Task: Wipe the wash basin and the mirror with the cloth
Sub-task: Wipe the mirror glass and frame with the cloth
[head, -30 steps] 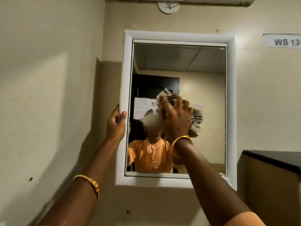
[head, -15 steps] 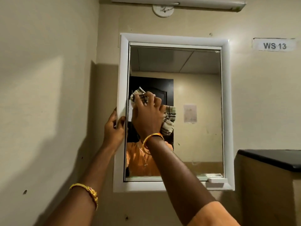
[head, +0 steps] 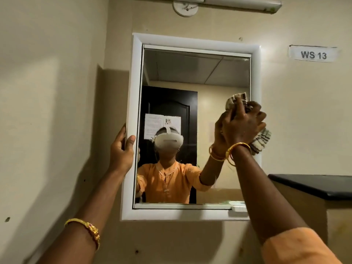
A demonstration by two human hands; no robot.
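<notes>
A wall mirror (head: 198,73) in a white frame (head: 133,82) hangs in front of me. My left hand (head: 122,149) grips the frame's left edge at mid height, thumb on the front. My right hand (head: 242,126) presses a bunched checked cloth (head: 262,139) against the glass at its right edge, about mid height. Part of the cloth sticks out above and below my fingers. The wash basin is out of view.
A dark-topped counter (head: 314,184) juts out at lower right, close to my right forearm. A side wall (head: 47,111) stands close on the left. A tube light (head: 238,2) runs above the mirror, and a "WS 13" label (head: 313,54) is at upper right.
My right hand has swept the cloth from the mirror's left side across to its right edge. My left hand has kept its grip on the frame.
</notes>
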